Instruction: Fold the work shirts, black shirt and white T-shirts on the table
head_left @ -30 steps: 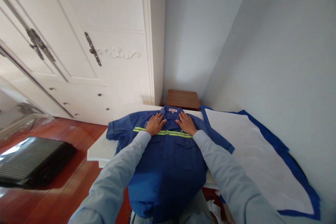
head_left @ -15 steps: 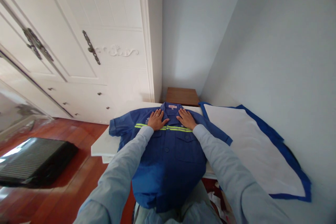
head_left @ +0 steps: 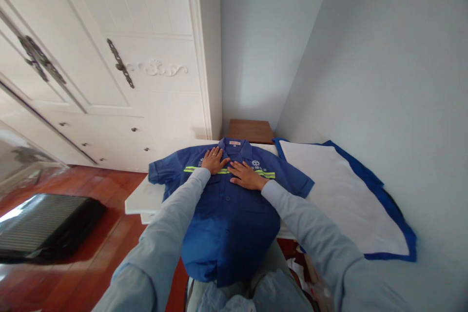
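Brown wooden box point(head_left: 250, 131) just beyond the shirt's collar point(head_left: 236, 146)

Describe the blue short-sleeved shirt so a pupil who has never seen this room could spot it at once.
Start from the tall white panelled wardrobe; beside it is a white tabletop. The blue short-sleeved shirt lies across it, under the left hand and right hand. Unlike the white, blue-edged cloth to its right, it has a collar, buttons and a yellow-green chest stripe.

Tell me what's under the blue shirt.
Under the blue shirt, a white table shows, mostly below the sleeve on the left. The cloth covers whatever else is there.
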Motion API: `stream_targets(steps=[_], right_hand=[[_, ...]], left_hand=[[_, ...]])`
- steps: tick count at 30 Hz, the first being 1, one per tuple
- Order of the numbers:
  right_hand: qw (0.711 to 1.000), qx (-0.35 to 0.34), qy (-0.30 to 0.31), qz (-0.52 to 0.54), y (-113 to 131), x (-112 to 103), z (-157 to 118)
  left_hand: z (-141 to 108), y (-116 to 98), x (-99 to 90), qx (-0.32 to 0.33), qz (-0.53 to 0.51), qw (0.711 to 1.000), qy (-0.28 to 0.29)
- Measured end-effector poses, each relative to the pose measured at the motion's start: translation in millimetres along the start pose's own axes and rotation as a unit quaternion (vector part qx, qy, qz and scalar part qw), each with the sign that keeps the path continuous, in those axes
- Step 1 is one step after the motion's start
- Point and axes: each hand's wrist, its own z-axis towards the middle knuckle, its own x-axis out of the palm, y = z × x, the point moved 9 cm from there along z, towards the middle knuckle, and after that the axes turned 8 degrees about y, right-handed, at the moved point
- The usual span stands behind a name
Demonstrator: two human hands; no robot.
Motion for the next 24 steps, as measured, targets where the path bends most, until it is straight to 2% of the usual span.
stream_targets(steps=[7,11,14,20,24], right_hand=[[1.000,0.006,-0.005,-0.018,-12,-6,1],[0.999,0.037,0.004,-0.022,-15,-1,-13],[0.997,0.073,0.020,-0.018,-28,2,-39],[0.988,0.147,0.040,0.004,-72,-2,-109],[0.980,0.197,-0.001,-0.005,-100,-18,-140]], left_hand=[[7,14,-2.2,0.016,0.006,1.000,0.020],[8,16,0.5,0.015,0.006,1.000,0.020],[10,17,1.1,0.015,0.005,1.000,0.020],[16,23,-2.9,0.014,0.002,1.000,0.022],[18,29,-3.4,0.012,0.007,1.000,0.026]])
